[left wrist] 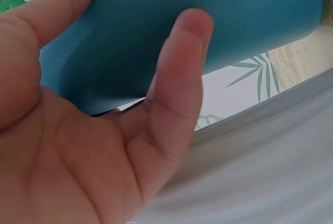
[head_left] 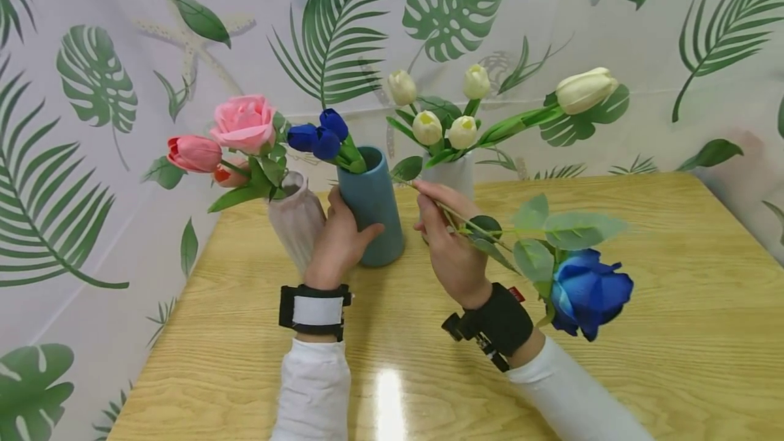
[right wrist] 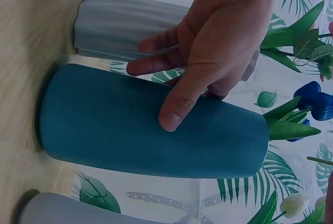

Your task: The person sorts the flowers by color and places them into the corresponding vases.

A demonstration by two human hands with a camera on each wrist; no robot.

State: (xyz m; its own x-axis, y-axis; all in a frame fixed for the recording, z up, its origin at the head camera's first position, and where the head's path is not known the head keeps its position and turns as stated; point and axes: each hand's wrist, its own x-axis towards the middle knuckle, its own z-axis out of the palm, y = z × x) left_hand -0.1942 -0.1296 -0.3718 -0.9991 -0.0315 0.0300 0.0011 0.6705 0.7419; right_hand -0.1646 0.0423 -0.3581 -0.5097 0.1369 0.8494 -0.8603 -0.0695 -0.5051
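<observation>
A pale ribbed vase (head_left: pixel 297 220) is standing just to the outer side of the left hand (head_left: pixel 339 240), carrying a pink rose (head_left: pixel 243 122) and a pink tulip (head_left: pixel 194 153) that are leaning away from it. Just beyond the right hand (head_left: pixel 450 237), a white vase (head_left: pixel 456 174) is holding white tulips (head_left: pixel 427 127), one long bloom (head_left: pixel 584 89) drooping outward. A wooden table (head_left: pixel 674 305) is lying beneath both hands, and a leaf-printed backdrop (head_left: pixel 92 73) is hanging behind.

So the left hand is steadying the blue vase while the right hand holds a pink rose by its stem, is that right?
Nearly. The left hand does grip the blue vase, but the rose whose stem the right hand pinches is blue, not pink. The head view shows it; the pink rose already stands in the ribbed pale vase at the left.
</observation>
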